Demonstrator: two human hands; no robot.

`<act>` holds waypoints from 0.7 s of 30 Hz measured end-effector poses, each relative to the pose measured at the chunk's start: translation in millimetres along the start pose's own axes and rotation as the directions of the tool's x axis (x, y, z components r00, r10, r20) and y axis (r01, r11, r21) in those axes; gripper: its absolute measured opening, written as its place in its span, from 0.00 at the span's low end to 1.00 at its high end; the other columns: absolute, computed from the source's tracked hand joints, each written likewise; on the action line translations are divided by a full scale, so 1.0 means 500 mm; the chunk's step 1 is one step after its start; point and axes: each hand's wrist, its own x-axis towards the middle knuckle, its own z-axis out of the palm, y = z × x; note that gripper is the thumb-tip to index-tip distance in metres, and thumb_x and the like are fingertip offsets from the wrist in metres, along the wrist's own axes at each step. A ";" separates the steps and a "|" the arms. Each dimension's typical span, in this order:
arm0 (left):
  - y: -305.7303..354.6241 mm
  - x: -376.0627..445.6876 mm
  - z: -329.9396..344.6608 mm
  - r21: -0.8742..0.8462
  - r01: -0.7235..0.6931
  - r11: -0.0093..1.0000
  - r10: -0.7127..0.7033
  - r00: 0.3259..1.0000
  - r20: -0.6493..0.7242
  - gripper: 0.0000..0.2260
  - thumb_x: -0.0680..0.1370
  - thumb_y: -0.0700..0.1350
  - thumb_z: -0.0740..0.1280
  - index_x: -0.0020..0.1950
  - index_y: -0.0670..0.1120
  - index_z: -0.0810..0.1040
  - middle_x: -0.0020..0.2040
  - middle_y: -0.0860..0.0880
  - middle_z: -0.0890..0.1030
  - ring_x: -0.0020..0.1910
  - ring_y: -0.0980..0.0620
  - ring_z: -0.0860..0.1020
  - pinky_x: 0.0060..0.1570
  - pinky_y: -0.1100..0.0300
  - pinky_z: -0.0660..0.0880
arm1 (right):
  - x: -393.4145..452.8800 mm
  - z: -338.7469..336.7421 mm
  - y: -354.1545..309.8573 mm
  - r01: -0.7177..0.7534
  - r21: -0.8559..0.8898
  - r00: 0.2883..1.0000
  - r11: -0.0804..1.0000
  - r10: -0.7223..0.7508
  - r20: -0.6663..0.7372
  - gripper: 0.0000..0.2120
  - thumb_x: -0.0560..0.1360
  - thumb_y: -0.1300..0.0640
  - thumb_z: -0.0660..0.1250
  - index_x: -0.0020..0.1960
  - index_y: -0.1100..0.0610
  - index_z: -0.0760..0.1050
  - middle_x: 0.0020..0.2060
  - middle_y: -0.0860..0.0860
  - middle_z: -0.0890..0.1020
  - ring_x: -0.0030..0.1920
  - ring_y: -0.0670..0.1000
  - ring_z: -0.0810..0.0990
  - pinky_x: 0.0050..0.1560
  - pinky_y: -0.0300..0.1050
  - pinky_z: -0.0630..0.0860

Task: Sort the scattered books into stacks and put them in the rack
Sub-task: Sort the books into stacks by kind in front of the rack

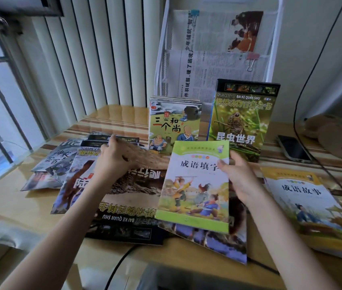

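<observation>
My right hand (237,176) grips the right edge of a green-bordered book (195,185) and holds it tilted above the pile. My left hand (113,158) holds the top edge of a large dark reptile book (132,197), which lies upside down on the table. Beneath and to the left are several scattered animal books (71,164). An orange-bordered book (310,206) lies on a stack at the right. A white mesh rack (276,38) stands at the back. A monk picture book (172,124) and an insect book (241,118) stand upright in its lower tier.
Newspapers (211,49) with binder clips fill the rack's upper tier. A phone (293,150) and a brown plush toy (333,135) lie at the back right. Black cables (320,162) cross the table's right side. A window and vertical blinds (82,59) are on the left.
</observation>
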 end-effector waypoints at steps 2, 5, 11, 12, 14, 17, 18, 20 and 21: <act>0.026 0.011 -0.008 -0.048 -0.066 0.997 0.063 0.996 -0.065 0.33 0.67 0.48 0.77 0.66 0.40 0.67 0.60 0.39 0.74 0.57 0.40 0.73 0.51 0.51 0.72 | 0.021 -0.068 -0.009 0.042 -0.060 0.995 0.997 -0.047 -0.086 0.27 0.78 0.58 0.65 0.74 0.54 0.61 0.69 0.52 0.70 0.66 0.54 0.71 0.66 0.54 0.68; 0.090 0.023 -0.030 -0.126 -0.228 0.965 0.213 0.969 -0.127 0.16 0.73 0.43 0.72 0.58 0.38 0.77 0.53 0.40 0.81 0.49 0.45 0.76 0.45 0.59 0.68 | 0.041 -0.187 -0.028 0.078 -0.120 0.973 0.990 -0.102 -0.205 0.25 0.78 0.57 0.64 0.74 0.54 0.62 0.69 0.51 0.69 0.67 0.54 0.70 0.67 0.52 0.66; 0.221 0.023 -0.064 -0.297 -0.401 0.867 0.409 0.912 -0.037 0.07 0.74 0.45 0.71 0.48 0.43 0.79 0.37 0.52 0.77 0.35 0.55 0.74 0.30 0.65 0.67 | 0.099 -0.393 0.012 -0.041 -0.549 0.897 0.835 -0.211 -0.388 0.16 0.73 0.55 0.65 0.60 0.58 0.76 0.55 0.58 0.81 0.50 0.56 0.78 0.47 0.48 0.73; 0.240 0.018 -0.066 -0.357 -0.392 0.848 0.419 0.908 -0.002 0.07 0.74 0.44 0.71 0.50 0.44 0.78 0.38 0.53 0.78 0.35 0.57 0.75 0.29 0.68 0.69 | 0.103 -0.400 0.032 -0.157 -0.681 0.893 0.715 -0.192 -0.407 0.14 0.74 0.54 0.64 0.58 0.58 0.76 0.55 0.60 0.80 0.52 0.59 0.78 0.50 0.50 0.73; 0.273 0.008 -0.068 -0.480 -0.331 0.813 0.403 0.914 0.054 0.10 0.74 0.45 0.71 0.54 0.46 0.76 0.41 0.54 0.78 0.37 0.58 0.77 0.29 0.72 0.72 | 0.099 -0.392 0.072 -0.349 -0.847 0.891 0.400 -0.137 -0.432 0.13 0.76 0.53 0.62 0.58 0.57 0.75 0.62 0.62 0.74 0.62 0.62 0.71 0.60 0.54 0.70; 0.301 0.007 -0.059 -0.616 -0.197 0.763 0.326 0.940 0.102 0.13 0.72 0.46 0.73 0.53 0.46 0.74 0.42 0.51 0.80 0.39 0.55 0.80 0.36 0.65 0.78 | 0.069 -0.322 0.066 -0.168 -0.922 0.884 0.349 -0.360 -0.297 0.20 0.77 0.56 0.63 0.68 0.55 0.68 0.72 0.61 0.60 0.71 0.62 0.58 0.70 0.59 0.58; 0.305 0.009 -0.052 -0.646 -0.157 0.747 0.292 0.950 0.107 0.13 0.72 0.46 0.73 0.52 0.46 0.74 0.42 0.50 0.80 0.39 0.54 0.80 0.40 0.63 0.79 | 0.048 -0.286 0.048 0.000 -0.896 0.877 0.444 -0.431 -0.213 0.22 0.78 0.56 0.63 0.71 0.57 0.65 0.73 0.59 0.59 0.72 0.61 0.58 0.71 0.57 0.58; 0.309 0.017 -0.032 -0.726 -0.048 0.686 0.194 0.974 0.119 0.12 0.72 0.45 0.73 0.51 0.43 0.75 0.42 0.48 0.81 0.38 0.53 0.80 0.40 0.61 0.80 | -0.002 -0.197 0.003 0.247 -0.632 0.920 0.735 -0.383 -0.086 0.26 0.79 0.48 0.60 0.73 0.56 0.62 0.71 0.52 0.65 0.71 0.54 0.64 0.70 0.51 0.63; 0.308 0.024 -0.020 -0.781 0.037 0.623 0.125 0.981 0.146 0.13 0.73 0.45 0.72 0.53 0.41 0.75 0.41 0.47 0.81 0.37 0.52 0.80 0.38 0.61 0.80 | -0.020 -0.157 -0.013 0.256 -0.459 0.960 0.851 -0.279 0.017 0.28 0.78 0.41 0.58 0.72 0.54 0.63 0.69 0.50 0.68 0.70 0.52 0.66 0.68 0.50 0.64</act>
